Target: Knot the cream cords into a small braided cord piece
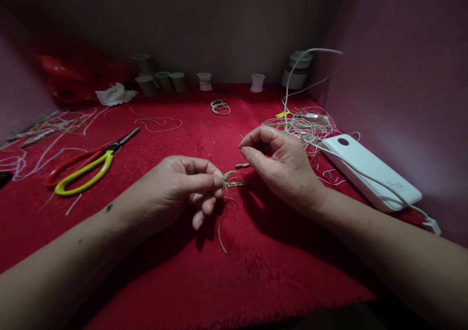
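My left hand (186,186) pinches a small knotted piece of green and pale cord (231,179) between thumb and forefinger, low over the red cloth (190,281). A loose tail of the cord (220,235) hangs down toward me. My right hand (281,162) hovers just right of the knot, thumb and forefinger pinched together; what they hold is too thin to make out. A short bit of cord (242,165) lies between the two hands.
Scissors with red and yellow handles (87,166) lie at the left. A white power bank (373,171) with a cable and a tangle of cords (303,123) sit at the right. Thread spools (164,80) line the back wall. Loose cords (47,125) lie far left.
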`<state>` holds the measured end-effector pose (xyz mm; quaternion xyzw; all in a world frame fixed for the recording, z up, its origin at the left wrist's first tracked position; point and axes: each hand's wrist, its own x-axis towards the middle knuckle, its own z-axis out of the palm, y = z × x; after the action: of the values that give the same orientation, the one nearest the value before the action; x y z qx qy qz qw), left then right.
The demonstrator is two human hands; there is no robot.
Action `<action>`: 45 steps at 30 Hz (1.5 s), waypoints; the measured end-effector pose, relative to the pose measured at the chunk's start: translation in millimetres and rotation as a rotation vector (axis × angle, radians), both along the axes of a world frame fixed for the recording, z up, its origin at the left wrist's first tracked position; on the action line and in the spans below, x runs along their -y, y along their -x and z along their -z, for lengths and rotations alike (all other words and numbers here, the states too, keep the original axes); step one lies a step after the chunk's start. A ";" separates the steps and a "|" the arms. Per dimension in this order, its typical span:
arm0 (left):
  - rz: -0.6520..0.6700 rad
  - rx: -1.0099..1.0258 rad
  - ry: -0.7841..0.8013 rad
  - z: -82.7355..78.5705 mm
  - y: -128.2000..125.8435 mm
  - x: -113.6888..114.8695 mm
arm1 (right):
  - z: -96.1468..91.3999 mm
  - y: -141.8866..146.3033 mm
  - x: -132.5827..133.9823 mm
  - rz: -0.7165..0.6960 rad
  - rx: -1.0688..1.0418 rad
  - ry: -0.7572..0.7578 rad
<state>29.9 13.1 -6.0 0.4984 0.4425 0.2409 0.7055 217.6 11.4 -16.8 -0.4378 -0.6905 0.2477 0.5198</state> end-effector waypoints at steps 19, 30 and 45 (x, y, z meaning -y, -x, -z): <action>-0.182 0.085 -0.111 -7.5 3.1 0.1 | -9.2 10.7 11.0 -0.379 -0.613 1.106; -0.141 0.023 -0.108 -4.3 1.9 2.7 | -0.7 11.3 7.1 -0.492 -0.920 1.259; -0.241 0.004 -0.158 -6.0 2.1 1.6 | 0.5 14.8 9.1 -0.354 -1.053 1.004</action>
<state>27.8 11.5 0.0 0.4950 0.4774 0.3591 0.6309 202.8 2.3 -17.3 -0.3283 -0.2143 0.7899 0.4716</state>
